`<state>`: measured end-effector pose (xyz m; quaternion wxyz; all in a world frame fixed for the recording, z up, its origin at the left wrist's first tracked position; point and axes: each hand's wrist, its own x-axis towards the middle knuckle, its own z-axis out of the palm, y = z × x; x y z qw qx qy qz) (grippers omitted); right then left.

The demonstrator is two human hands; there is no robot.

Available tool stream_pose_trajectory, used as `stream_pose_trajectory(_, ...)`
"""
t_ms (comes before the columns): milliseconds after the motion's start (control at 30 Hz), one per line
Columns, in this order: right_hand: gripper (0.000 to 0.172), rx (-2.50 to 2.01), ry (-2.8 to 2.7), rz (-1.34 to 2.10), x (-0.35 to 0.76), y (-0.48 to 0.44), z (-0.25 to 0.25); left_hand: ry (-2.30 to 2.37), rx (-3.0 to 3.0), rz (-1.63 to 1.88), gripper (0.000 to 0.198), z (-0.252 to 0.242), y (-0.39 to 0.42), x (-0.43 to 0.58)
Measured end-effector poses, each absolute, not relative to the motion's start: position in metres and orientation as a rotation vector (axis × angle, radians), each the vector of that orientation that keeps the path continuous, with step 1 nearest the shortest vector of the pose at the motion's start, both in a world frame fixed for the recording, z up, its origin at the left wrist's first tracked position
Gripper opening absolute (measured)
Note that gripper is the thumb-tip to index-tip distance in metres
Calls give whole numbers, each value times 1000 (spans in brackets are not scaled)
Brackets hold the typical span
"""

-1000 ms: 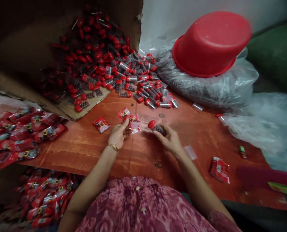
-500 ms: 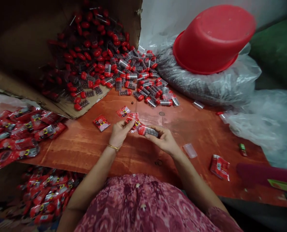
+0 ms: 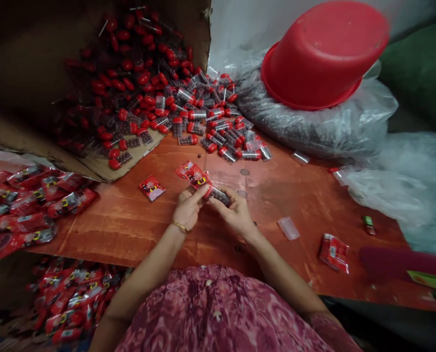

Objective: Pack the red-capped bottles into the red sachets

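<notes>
My left hand [image 3: 187, 209] is closed, its thumb pressing on a red printed card [image 3: 198, 176] at the capped end of a small container. My right hand [image 3: 235, 212] grips the clear body of that red-capped container [image 3: 218, 194], which has dark beads inside. Both hands are close together over the middle of the table, the container lying between them. Just beyond the card, another red printed card [image 3: 183, 168] lies on the table. Farther left is a stack of red cards [image 3: 152, 187]. Where card and cap meet is partly hidden by my left thumb.
A cardboard box [image 3: 103, 166] lies on its side, spilling red-capped containers [image 3: 199, 115]. Finished-looking red packets [image 3: 23, 215] are heaped at left, more below the edge. A red tub [image 3: 324, 58] sits upside down on a plastic bag [image 3: 306, 129]. A clear empty container [image 3: 288, 228] lies at right.
My right hand has moved left, bringing the container in against my left hand. My left hand has shifted slightly right, and the card now shows more fully above its thumb.
</notes>
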<state>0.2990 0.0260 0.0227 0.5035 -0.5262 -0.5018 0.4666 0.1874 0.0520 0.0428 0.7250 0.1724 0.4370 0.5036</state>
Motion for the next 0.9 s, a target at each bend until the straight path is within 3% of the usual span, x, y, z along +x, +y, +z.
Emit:
stream_pose_trajectory(267, 29, -1308, -1096, 1189, 291, 22, 28, 885, 492, 1123, 32, 40, 41, 195)
stream_pose_trajectory(467, 24, -1266, -1336, 986, 290, 28, 39, 885, 498, 1177, 32, 45, 48, 191)
stream_pose_trajectory(667, 30, -1098, -1245, 1345, 290, 26, 28, 994, 425, 1200, 35, 47, 52, 187)
stream_pose_trajectory(833, 30, -1161, -1083, 1047, 277, 25, 21, 959, 411, 1209, 37, 41, 46, 195)
stream_pose_trajectory(900, 33, -1114, -1082, 1153, 277, 28, 23, 942, 403, 1179, 39, 42, 46, 191)
